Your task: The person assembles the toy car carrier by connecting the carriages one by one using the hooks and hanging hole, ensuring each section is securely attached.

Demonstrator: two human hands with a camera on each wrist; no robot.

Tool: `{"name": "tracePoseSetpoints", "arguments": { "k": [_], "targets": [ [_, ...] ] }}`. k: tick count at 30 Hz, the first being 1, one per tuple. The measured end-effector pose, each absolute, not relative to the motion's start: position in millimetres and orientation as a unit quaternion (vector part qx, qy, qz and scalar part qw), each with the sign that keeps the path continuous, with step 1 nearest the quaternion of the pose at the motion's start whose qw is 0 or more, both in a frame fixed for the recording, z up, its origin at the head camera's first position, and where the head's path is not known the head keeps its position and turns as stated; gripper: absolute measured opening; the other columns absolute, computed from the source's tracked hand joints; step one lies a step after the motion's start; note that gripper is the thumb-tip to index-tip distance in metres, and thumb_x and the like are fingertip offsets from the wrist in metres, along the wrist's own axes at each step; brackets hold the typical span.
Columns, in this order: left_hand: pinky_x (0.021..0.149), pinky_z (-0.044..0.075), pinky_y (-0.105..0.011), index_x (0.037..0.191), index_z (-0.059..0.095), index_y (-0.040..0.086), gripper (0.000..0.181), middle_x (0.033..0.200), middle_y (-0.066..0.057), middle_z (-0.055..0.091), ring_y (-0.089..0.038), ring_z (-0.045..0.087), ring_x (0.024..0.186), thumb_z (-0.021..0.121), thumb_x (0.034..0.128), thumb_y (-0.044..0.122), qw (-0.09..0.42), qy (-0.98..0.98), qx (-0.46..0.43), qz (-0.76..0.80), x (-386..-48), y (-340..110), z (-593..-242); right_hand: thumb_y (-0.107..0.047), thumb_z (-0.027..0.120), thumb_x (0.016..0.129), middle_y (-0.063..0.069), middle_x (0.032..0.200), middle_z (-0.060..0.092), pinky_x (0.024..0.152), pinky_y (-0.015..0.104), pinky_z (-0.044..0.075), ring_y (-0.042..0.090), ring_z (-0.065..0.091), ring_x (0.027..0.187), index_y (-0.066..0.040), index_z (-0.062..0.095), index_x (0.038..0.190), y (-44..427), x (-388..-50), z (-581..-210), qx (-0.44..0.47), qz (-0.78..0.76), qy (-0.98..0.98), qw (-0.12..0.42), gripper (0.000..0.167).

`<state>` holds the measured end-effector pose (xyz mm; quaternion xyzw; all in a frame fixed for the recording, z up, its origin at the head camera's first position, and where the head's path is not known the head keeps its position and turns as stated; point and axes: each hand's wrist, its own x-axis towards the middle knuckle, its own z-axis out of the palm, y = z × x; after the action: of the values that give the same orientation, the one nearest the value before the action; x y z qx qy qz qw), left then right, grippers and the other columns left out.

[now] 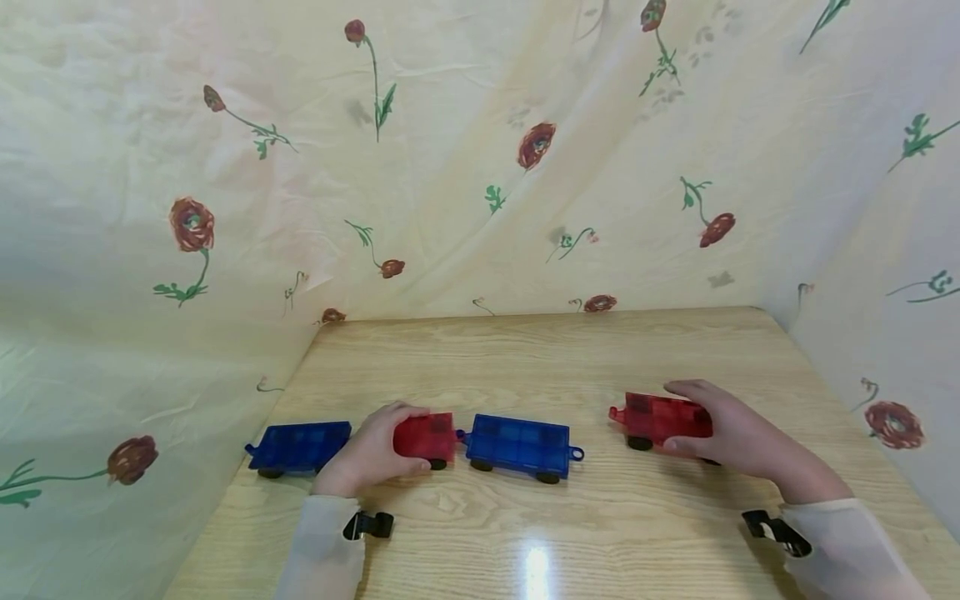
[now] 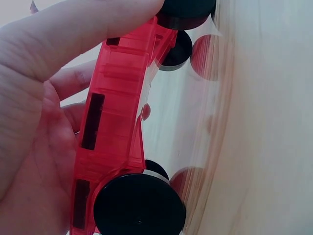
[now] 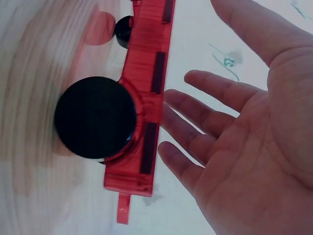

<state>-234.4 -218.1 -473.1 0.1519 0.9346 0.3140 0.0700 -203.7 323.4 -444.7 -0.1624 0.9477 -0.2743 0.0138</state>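
Observation:
Four toy cars with black wheels stand in a row on the table. My left hand (image 1: 377, 446) grips the left red car (image 1: 438, 437); in the left wrist view its thumb lies along the near side of this red car (image 2: 117, 98) and fingers show behind. A blue car (image 1: 517, 444) stands right of it, their couplings meeting. Another blue car (image 1: 300, 446) is partly behind the left hand. My right hand (image 1: 742, 437) is around the right red car (image 1: 656, 419); in the right wrist view its fingers (image 3: 195, 112) are spread, loosely extended beside this red car (image 3: 146, 98).
The wooden table (image 1: 465, 533) reaches back to a floral cloth (image 1: 450, 167), which also hangs at the left and right sides. A gap of bare table separates the middle blue car from the right red one. Black straps (image 1: 367, 525) are at both wrists.

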Motion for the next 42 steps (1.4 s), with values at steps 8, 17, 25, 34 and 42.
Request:
{"name": "tracePoseSetpoints", "arguments": {
  "k": [8, 17, 25, 34, 42],
  "targets": [
    [0.094, 0.056, -0.049, 0.148, 0.059, 0.027, 0.083, 0.14, 0.004, 0.057, -0.025, 0.056, 0.119, 0.097, 0.0748, 0.036, 0.067, 0.936, 0.141, 0.316, -233.4, -220.0, -470.9, -0.046, 0.09, 0.082, 0.027, 0.146, 0.051, 0.089, 0.056, 0.053, 0.044, 0.055, 0.12, 0.0, 0.052, 0.149, 324.9, -205.2, -451.8, -0.174, -0.279, 0.944, 0.01, 0.09],
    [0.094, 0.056, -0.049, 0.149, 0.059, 0.026, 0.085, 0.141, 0.005, 0.057, -0.025, 0.056, 0.12, 0.098, 0.0743, 0.035, 0.067, 0.935, 0.148, 0.315, -234.9, -221.1, -472.4, -0.042, 0.092, 0.081, 0.027, 0.142, 0.054, 0.088, 0.055, 0.053, 0.044, 0.056, 0.118, 0.0, 0.055, 0.147, 323.9, -207.4, -457.7, -0.168, -0.26, 0.951, 0.007, 0.087],
    [0.098, 0.055, -0.049, 0.152, 0.057, 0.028, 0.09, 0.145, 0.008, 0.054, -0.024, 0.056, 0.126, 0.097, 0.0726, 0.045, 0.061, 0.935, 0.15, 0.314, -235.0, -221.4, -471.8, -0.037, 0.091, 0.082, 0.025, 0.138, 0.056, 0.085, 0.054, 0.055, 0.041, 0.057, 0.115, -0.002, 0.058, 0.145, 320.6, -209.1, -460.6, -0.155, -0.256, 0.954, 0.014, 0.079],
    [0.106, 0.049, -0.056, 0.15, 0.058, 0.03, 0.076, 0.145, 0.006, 0.056, -0.027, 0.052, 0.137, 0.091, 0.0826, 0.041, 0.015, 0.921, 0.193, 0.338, -235.9, -203.9, -468.1, -0.04, 0.089, 0.084, 0.023, 0.137, 0.058, 0.086, 0.055, 0.054, 0.041, 0.057, 0.114, -0.003, 0.059, 0.145, 318.5, -210.6, -463.2, -0.156, -0.239, 0.958, 0.002, 0.077],
    [0.109, 0.047, -0.054, 0.153, 0.053, 0.033, 0.075, 0.148, 0.01, 0.052, -0.026, 0.047, 0.14, 0.086, 0.0872, 0.045, 0.016, 0.92, 0.251, 0.299, -237.3, -177.6, -464.8, -0.037, 0.089, 0.085, 0.023, 0.136, 0.059, 0.088, 0.057, 0.054, 0.043, 0.058, 0.115, -0.003, 0.059, 0.145, 315.8, -209.1, -463.6, -0.162, -0.235, 0.959, -0.012, 0.074]
  ]
}}
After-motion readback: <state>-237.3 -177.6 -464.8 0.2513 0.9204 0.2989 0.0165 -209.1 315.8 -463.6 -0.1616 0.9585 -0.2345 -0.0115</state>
